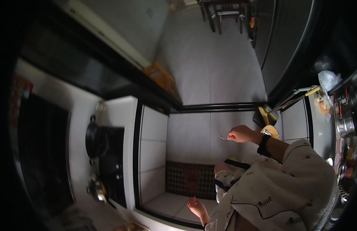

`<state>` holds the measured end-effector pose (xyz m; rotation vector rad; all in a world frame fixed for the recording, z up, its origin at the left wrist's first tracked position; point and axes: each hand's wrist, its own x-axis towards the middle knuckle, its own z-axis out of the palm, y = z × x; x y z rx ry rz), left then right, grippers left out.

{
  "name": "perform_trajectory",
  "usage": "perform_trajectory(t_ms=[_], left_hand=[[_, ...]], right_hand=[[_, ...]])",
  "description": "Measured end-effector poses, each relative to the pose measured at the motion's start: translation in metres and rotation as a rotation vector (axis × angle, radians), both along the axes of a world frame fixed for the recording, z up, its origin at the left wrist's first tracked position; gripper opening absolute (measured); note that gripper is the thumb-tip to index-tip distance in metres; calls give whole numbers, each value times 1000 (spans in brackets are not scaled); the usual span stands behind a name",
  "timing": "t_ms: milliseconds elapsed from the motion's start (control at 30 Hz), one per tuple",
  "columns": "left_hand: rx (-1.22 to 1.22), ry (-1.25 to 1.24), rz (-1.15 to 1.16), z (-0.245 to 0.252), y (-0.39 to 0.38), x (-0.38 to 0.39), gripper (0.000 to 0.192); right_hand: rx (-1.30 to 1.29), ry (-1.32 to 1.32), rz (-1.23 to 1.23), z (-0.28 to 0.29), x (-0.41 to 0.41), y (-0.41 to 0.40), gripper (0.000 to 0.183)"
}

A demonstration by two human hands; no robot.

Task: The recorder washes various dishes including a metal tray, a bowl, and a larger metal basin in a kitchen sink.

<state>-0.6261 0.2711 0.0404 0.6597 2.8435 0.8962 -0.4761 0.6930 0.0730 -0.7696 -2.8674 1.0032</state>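
Note:
Pinched between the fingertips of my right hand (241, 134) is a small, thin, glinting object (223, 137), too blurred to name. A black band (264, 145) circles that wrist. The hand hangs over the pale tiled floor (190, 132), left of a round container with a yellowish rim (272, 130). Lower in the view, my left hand (197, 207) hovers near the front edge of a checkered floor mat (190, 180). Its fingers look loosely curled, and I see nothing in them.
A wok (94, 140) and a pan (97, 190) stand by a black cooktop (115, 161) on the left. A yellow broom and dustpan (265, 115) lean near the door track (219, 107). Steel pots (347, 115) and plastic bags (329, 80) occupy the right counter.

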Motion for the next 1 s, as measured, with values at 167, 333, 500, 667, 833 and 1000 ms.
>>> perform_trajectory(t_ms=[167,333,500,667,833,1000], left_hand=[[-60,-200,-204,-14,157,-118,13],[-263,-71,-541,-28,346,-246,15],[-33,60,-826,-31,599,-315,11],[-53,10,-1066,19,863,-325,15],[-144,-99,-1035,-18,1011,-355,15],[-309,-745,-531,-161,998,-437,22]], right_hand=[[53,-6,-322,-27,9,103,32],[29,-145,-577,-27,20,221,35],[118,-224,-783,-39,38,313,31],[130,-283,-1108,-44,61,391,31],[162,-314,-1153,-54,54,531,27],[79,-454,-932,-33,-28,750,31]])
